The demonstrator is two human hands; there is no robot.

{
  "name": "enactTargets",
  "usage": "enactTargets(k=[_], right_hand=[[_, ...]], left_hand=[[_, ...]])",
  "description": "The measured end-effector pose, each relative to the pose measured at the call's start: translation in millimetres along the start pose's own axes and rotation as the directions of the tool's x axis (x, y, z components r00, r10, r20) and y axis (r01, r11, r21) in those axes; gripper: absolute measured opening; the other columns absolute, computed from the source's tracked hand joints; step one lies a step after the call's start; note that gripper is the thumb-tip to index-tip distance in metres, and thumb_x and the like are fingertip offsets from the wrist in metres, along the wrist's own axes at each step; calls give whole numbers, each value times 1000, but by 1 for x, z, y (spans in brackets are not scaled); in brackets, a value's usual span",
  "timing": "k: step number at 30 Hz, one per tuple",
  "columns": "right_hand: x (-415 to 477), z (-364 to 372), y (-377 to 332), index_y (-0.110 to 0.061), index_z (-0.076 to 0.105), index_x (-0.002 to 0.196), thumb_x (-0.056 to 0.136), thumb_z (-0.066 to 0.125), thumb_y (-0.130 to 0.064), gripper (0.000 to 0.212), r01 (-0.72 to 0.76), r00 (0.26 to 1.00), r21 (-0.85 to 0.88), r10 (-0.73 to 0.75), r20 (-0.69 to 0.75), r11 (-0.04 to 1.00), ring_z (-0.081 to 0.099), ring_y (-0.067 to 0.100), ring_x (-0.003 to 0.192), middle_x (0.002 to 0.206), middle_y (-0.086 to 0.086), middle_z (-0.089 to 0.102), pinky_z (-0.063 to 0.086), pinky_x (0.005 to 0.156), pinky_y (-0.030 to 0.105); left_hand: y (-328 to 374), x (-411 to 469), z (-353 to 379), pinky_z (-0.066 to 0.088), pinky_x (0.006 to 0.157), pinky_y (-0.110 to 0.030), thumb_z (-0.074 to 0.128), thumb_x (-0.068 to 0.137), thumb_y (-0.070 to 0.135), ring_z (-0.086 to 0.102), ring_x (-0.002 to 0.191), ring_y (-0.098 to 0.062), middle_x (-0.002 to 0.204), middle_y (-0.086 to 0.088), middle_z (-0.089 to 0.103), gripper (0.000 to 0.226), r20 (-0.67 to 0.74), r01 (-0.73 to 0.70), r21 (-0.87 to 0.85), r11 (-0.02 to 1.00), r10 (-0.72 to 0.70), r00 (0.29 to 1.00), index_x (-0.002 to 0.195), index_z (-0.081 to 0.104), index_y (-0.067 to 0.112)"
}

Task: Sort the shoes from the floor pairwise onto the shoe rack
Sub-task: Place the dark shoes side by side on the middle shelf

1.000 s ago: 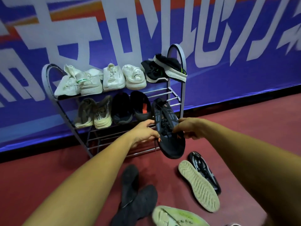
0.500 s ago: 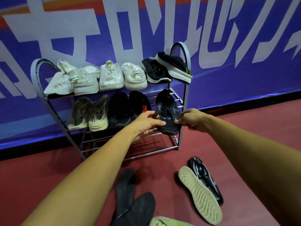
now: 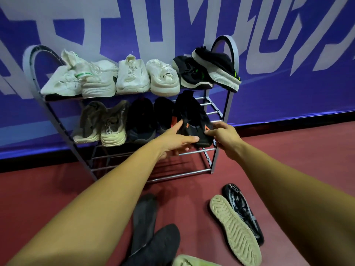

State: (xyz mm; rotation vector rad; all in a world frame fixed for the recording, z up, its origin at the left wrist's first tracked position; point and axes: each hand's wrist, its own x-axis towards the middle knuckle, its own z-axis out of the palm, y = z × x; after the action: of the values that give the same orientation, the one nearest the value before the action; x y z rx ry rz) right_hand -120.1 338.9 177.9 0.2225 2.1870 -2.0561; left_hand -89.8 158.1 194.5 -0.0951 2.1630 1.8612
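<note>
on the red floor (image 3: 57, 189) nearest the camera lie dark insoles (image 3: 151, 233), a pale green shoe (image 3: 192, 261), an upturned cream sole (image 3: 235, 229) and a patterned black shoe (image 3: 243, 210). beyond, the left hand (image 3: 175, 140) and right hand (image 3: 223, 135) each have fingers closed on the black shoe (image 3: 194, 120), resting at the right end of the shoe rack (image 3: 221, 116) middle shelf, just beside another dark pair (image 3: 149, 118).

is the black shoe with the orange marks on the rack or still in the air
On the rack. The black shoe lies on the middle shelf's bars, beside the other dark shoes, with the left hand and right hand on its near end.
</note>
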Motion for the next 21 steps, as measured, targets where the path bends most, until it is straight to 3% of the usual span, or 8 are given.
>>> enactTargets(k=[2, 5, 8, 10, 14, 17, 19, 21], right_hand=[[3, -5, -3, -25, 65, 115, 86, 67, -4, 36, -41, 997, 6, 41, 70, 999, 63, 9, 71, 91, -4, 73, 41, 61, 22], [6, -6, -2, -26, 65, 114, 85, 67, -6, 35, -124, 978, -20, 126, 167, 992, 62, 13, 80, 97, -1, 72, 40, 68, 26], [8, -6, -3, -14, 63, 95, 87, 68, -1, 16, -120, 990, 28, 117, 84, 992, 57, 10, 69, 77, -1, 68, 41, 66, 25], [12, -8, -6, -11, 59, 107, 86, 68, 2, 26, -97, 995, 104, 92, 45, 990, 53, 9, 60, 71, 0, 64, 40, 59, 23], [22, -11, -5, -5, 58, 123, 82, 73, 0, 44, -74, 997, 86, 73, 11, 994, 52, 19, 72, 86, 10, 63, 41, 55, 22], [25, -7, 2, 12, 64, 107, 73, 76, 1, 37, -72, 997, 73, 71, 24, 995, 51, 24, 80, 89, 15, 58, 41, 60, 25], [28, -5, 6, 7, 67, 93, 71, 77, 0, 25, -67, 998, 95, 65, 25, 993, 58, 26, 81, 89, 18, 62, 46, 64, 28], [29, -6, 9, 12, 69, 88, 69, 80, -4, 27, -60, 998, 129, 59, 13, 990, 71, 30, 91, 93, 22, 73, 56, 84, 35]], left_hand=[[0, 3, 4, 41, 42, -15, 79, 82, 14, 65, 67, -9, 121, -12, 69, 99, -25, 14, -17, 1000, -14, 1000, 156, 16, 34], [4, 9, 11, 38, 38, -15, 76, 84, 9, 62, 68, -12, 122, -17, 67, 98, -46, 2, -30, 1000, -3, 999, 157, 15, 34], [5, 20, 20, 54, 55, -26, 76, 82, 13, 67, 81, -21, 112, -12, 70, 100, -82, -24, 9, 1000, 25, 996, 157, 13, 33], [5, 25, 24, 57, 71, -36, 79, 79, 20, 68, 99, -26, 126, -11, 66, 105, -117, -29, 19, 999, 31, 993, 157, 10, 32], [3, 32, 29, 38, 45, -25, 77, 83, 23, 64, 73, -17, 111, -13, 68, 90, -201, -3, 19, 1000, 7, 980, 148, 16, 17], [-2, 35, 28, 33, 43, -23, 68, 89, 13, 57, 60, -12, 90, -6, 65, 80, -201, -4, 19, 1000, 8, 979, 152, 19, 19], [-5, 38, 28, 33, 41, -21, 66, 91, 11, 55, 57, -8, 90, -4, 64, 77, -216, -9, 5, 1000, 10, 976, 154, 22, 20], [-6, 40, 31, 35, 39, -19, 68, 90, 15, 57, 58, -7, 91, -2, 66, 74, -253, -14, 11, 1000, 16, 967, 153, 29, 20]])
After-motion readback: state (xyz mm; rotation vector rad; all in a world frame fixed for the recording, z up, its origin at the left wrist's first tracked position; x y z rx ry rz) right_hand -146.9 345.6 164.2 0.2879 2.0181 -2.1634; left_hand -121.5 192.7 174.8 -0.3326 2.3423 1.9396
